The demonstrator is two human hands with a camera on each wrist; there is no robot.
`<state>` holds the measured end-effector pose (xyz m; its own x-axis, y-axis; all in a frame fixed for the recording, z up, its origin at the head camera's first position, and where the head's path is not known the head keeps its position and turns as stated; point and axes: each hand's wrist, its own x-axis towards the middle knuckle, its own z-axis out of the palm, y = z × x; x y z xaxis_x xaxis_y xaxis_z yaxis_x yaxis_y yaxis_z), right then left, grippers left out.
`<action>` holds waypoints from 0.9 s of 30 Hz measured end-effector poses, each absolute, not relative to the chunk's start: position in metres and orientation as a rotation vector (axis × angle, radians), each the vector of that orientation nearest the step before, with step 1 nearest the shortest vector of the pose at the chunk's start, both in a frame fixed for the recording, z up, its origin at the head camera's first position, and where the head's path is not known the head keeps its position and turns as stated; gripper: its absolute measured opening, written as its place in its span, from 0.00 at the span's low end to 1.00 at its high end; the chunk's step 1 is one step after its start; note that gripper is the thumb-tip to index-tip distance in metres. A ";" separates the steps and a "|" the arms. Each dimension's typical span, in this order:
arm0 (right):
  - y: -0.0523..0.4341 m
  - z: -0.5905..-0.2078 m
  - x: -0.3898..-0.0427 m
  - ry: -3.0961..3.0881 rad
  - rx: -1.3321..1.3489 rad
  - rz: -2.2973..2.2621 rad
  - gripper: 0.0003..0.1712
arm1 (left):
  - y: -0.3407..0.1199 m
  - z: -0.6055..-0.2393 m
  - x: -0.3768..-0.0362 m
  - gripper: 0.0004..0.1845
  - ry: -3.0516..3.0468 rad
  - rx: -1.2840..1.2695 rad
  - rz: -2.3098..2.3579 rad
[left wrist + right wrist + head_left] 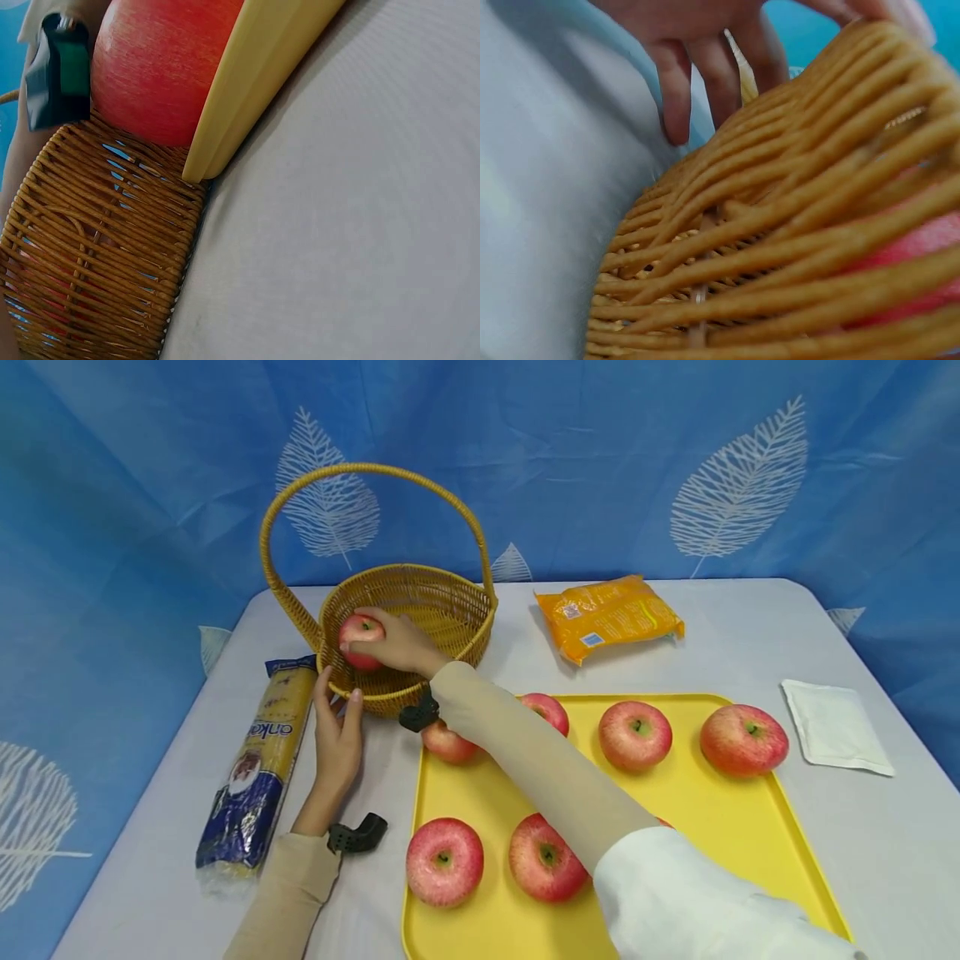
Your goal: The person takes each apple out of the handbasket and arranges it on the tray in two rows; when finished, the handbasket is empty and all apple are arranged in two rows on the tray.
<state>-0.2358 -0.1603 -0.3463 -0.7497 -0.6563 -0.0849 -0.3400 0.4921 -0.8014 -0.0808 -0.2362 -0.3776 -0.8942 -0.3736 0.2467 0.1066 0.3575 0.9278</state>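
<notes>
Right hand (397,643) is inside the wicker basket (457,610) w/ fingers curled round a red apple (360,639), apple sitting low against the near-left wall. Left hand (337,739) rests on the basket's outer wall, fingers straight & slightly spread, thumb up by the rim. Basket's on the desk (862,852) just beside the yellow tray (720,827), approx six more apples on it. Noodle pack (258,760) lies left of the left hand, orange bag (607,614) behind the tray.

- The right arm (525,752) covers parts of two apples (450,745) on the tray (750,827).
- The basket (795,247) is blurred in the right wrist view.
- The noodle packet's (255,768) lettering is too small to read.
</notes>
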 end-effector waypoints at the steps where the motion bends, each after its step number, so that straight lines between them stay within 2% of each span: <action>1: -0.159 -0.345 -0.235 2.340 -0.829 -1.178 0.40 | -0.236 -0.377 -0.081 0.30 -2.208 0.235 -1.555; 11: -0.137 -0.334 -0.226 2.155 -0.821 -1.394 0.37 | -0.237 -0.381 -0.083 0.31 -2.218 0.243 -1.547; 16: -0.123 -0.329 -0.223 2.088 -0.851 -1.431 0.36 | -0.247 -0.395 -0.088 0.31 -2.207 0.253 -1.553; 27: -0.049 -0.310 -0.233 2.029 -0.967 -1.486 0.32 | -0.251 -0.412 -0.091 0.31 -2.200 0.251 -1.510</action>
<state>-0.2326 -0.0490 -0.3103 -0.6567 -0.7525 0.0506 -0.2752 0.1767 -0.9450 -0.0915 -0.2513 -0.4123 -0.8789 -0.3964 0.2655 0.1052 0.3817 0.9183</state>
